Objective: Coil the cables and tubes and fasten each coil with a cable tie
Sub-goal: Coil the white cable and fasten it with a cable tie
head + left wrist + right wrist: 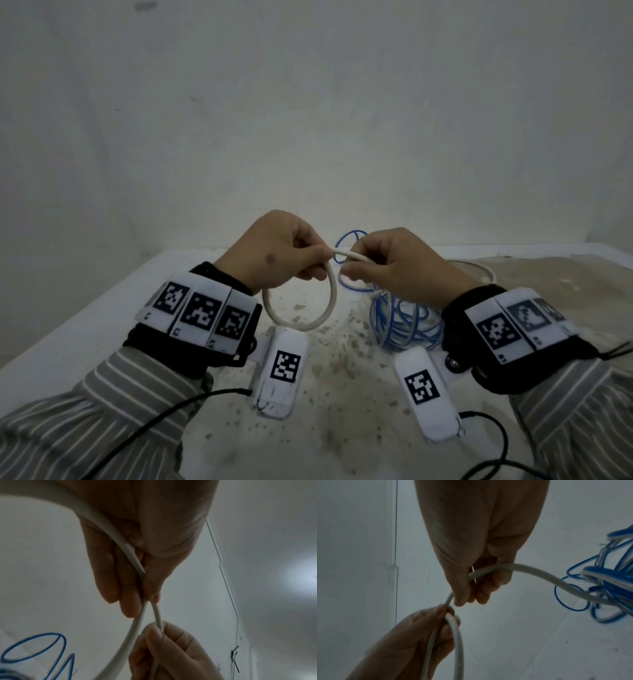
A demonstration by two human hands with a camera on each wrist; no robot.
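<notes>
Above the speckled white table (342, 377), both hands worked a white cable (330, 294) that hung in one round loop just clear of the surface. Behind and to the right of it on the table lay a loose tangle of blue and white wires (404, 322), not yet coiled; the white cable's free run trailed back into that tangle. The left hand (277, 250) had its grip closed on the top of the loop, thumb and fingers pinching the crossing strands. The right hand (400, 270) pinched the cable just beside it, feeding the next turn. Judging by how the loop kept its curve, the cable seemed light but springy, likely to unwind if released; the crossing point looked the best place to hold. No cable tie could be made out.
</notes>
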